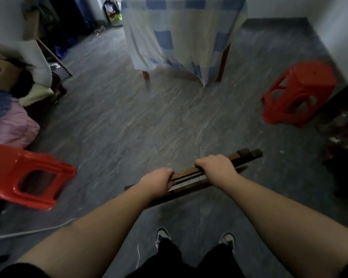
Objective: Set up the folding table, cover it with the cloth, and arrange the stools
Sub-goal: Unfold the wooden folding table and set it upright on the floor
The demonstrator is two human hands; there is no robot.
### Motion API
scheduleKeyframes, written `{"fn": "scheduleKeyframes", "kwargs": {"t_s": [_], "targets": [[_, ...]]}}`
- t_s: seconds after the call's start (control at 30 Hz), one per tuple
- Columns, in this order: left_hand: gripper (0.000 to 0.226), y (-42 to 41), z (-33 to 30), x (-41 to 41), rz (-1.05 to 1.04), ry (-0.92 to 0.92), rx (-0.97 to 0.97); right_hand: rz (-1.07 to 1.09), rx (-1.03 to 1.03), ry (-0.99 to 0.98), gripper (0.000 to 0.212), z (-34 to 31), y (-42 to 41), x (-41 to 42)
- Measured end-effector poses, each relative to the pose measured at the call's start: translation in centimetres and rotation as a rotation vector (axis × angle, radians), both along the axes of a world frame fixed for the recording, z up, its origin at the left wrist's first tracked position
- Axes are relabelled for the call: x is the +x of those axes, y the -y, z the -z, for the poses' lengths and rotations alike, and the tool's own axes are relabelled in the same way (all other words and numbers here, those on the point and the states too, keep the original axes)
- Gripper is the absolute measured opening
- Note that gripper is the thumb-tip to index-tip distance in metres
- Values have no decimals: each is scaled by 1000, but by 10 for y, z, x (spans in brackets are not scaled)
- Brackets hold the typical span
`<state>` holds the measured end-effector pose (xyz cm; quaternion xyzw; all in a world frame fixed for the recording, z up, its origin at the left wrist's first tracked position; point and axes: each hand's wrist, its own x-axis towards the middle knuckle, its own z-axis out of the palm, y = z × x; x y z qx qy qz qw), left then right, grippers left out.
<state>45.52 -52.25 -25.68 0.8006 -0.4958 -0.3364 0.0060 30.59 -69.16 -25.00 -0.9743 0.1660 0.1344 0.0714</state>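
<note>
The table stands at the far middle of the room, draped with a blue-and-white checked cloth [181, 35]; two brown table legs [224, 61] show beneath it. Both my hands grip a dark wooden bench [247, 154] held above the floor in front of me: my left hand [159, 182] near its middle, my right hand [216, 166] farther along toward its right end. One red plastic stool [297, 93] lies tipped on the floor at the right, near the wall. Another red plastic stool [28, 175] lies on its side at the left edge.
A pile of clothes and bedding [12, 121] and a cardboard box [2, 75] fill the left side. Dark furniture and clutter [342, 137] line the right edge. A white cable [32, 230] runs across the grey floor at lower left. My shoes [163, 235] stand below.
</note>
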Motion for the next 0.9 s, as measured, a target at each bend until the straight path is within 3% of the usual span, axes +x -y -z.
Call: {"fn": "scheduleKeyframes", "kwargs": {"t_s": [0.17,0.23,0.33,0.4,0.5,0.57,0.63,0.7,0.9], "targets": [[21,17,66,25,-158,-107,95,-53,-26,-23,14,68,24,57],[21,26,95,34,-234,-111,79,-44,-41,28,20,108,40,77],[18,44,139,45,-365,-86,28,88,-9,296,30,164,62,93],[13,58,166,47,-467,-141,11,423,247,510,40,190,62,92],[20,83,206,41,-577,-198,-21,1013,933,607,26,231,42,92],[24,96,228,32,-646,-246,-64,1257,1362,609,17,254,29,98],[21,105,245,26,-720,-308,-120,1345,1638,597,21,264,25,104],[19,114,258,24,-794,-352,-152,1308,1701,616,22,271,30,113],[28,150,275,25,-941,-421,-225,1320,1580,609,36,294,56,140]]}}
